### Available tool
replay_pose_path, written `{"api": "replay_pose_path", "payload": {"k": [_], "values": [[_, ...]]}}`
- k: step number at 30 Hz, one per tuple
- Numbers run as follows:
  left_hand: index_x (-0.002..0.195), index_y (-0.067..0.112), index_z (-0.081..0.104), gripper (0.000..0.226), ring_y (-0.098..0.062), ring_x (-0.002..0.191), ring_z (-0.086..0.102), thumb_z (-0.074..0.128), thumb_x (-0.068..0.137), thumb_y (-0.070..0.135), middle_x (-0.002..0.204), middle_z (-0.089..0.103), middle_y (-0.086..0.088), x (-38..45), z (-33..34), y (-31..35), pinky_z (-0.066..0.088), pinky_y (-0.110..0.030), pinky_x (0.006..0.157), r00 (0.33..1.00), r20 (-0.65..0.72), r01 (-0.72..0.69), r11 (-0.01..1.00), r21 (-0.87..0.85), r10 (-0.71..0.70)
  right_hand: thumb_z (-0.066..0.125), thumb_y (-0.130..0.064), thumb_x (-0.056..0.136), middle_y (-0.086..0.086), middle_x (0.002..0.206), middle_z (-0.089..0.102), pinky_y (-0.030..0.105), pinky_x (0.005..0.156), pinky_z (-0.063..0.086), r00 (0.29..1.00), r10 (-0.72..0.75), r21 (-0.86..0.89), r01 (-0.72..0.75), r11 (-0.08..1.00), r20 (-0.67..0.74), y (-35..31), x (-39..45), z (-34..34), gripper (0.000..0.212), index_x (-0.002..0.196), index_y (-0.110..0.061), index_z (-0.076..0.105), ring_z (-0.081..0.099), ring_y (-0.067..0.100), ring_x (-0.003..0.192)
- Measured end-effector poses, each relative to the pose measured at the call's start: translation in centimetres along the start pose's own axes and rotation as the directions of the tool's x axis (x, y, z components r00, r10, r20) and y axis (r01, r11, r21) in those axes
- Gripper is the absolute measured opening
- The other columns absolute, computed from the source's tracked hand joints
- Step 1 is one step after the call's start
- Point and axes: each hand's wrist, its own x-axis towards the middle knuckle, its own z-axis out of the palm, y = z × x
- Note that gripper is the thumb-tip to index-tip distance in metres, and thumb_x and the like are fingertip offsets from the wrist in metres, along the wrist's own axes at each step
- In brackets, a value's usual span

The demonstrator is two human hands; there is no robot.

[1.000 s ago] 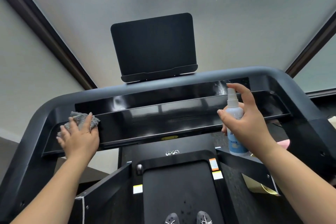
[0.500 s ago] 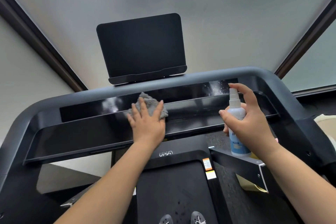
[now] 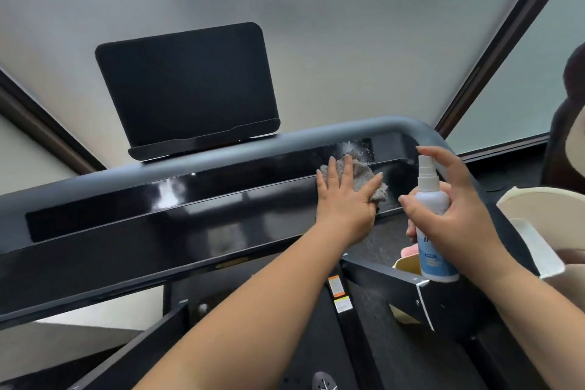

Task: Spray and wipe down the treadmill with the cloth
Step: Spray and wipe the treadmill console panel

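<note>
The treadmill's glossy black console panel (image 3: 133,209) runs across the view under a grey handlebar (image 3: 221,157). My left hand (image 3: 343,196) presses a grey cloth (image 3: 364,172) flat against the right part of the panel, just below a patch of white spray droplets (image 3: 356,149). My right hand (image 3: 459,203) holds a white spray bottle (image 3: 432,225) with a blue label upright, just right of the cloth, index finger on the nozzle top.
A black tablet holder (image 3: 186,89) stands on the handlebar at centre left. The running belt (image 3: 316,342) lies below between black uprights. A cream-coloured object (image 3: 544,218) sits close on the right, behind it a frosted window with dark frame.
My left hand has slid the cloth along the console panel from its left end to its right end, up to the sprayed patch. The right hand kept the bottle about where it was.
</note>
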Motion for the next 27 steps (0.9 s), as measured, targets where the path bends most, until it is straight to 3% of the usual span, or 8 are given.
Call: {"api": "replay_pose_path", "payload": {"k": [6,14,19,27], "values": [[0.146,0.05,0.004,0.057,-0.037,0.14,-0.027,0.029,0.095,0.052,0.158,-0.019,-0.01,2.9,0.6,3.4,-0.018,-0.057,0.11,0.994,0.048,-0.099,0.993,0.068,0.096,0.068,0.002,0.085,0.006,0.074,0.063,0.053,0.064,0.061,1.0,0.013,-0.012,-0.013,1.0,-0.015,0.6,-0.4,-1.7,0.072,0.119,-0.056,0.045,0.065,0.03,0.05],[0.147,0.047,0.005,0.057,-0.036,0.143,-0.018,0.027,0.096,0.052,0.16,-0.011,-0.005,3.5,0.3,4.1,-0.008,-0.056,0.113,0.972,0.078,-0.231,0.962,0.147,0.222,0.068,0.004,0.085,0.001,0.072,0.064,0.033,0.059,0.06,1.0,-0.021,-0.006,0.021,1.0,0.0,0.8,-0.8,-1.9,0.073,0.118,-0.055,0.042,0.068,0.03,0.056],[0.145,0.051,0.014,0.052,-0.033,0.144,-0.016,0.027,0.096,0.053,0.16,-0.007,-0.004,0.7,0.5,1.0,-0.009,-0.053,0.114,0.989,0.026,-0.144,0.986,0.079,0.142,0.068,0.003,0.085,0.006,0.079,0.063,0.035,0.057,0.061,0.998,-0.048,0.016,0.048,0.999,0.03,0.3,-0.8,-0.3,0.068,0.125,-0.047,0.044,0.066,0.031,0.053],[0.146,0.052,0.012,0.055,-0.033,0.144,-0.015,0.032,0.094,0.048,0.16,-0.008,-0.006,-6.2,-1.2,-7.9,-0.008,-0.052,0.115,0.999,-0.029,0.034,0.998,0.055,-0.032,0.068,-0.001,0.086,0.01,0.076,0.063,0.031,0.058,0.058,0.988,-0.086,0.092,0.074,0.993,0.129,-2.2,-1.0,4.5,0.067,0.122,-0.051,0.044,0.064,0.026,0.051]]}}
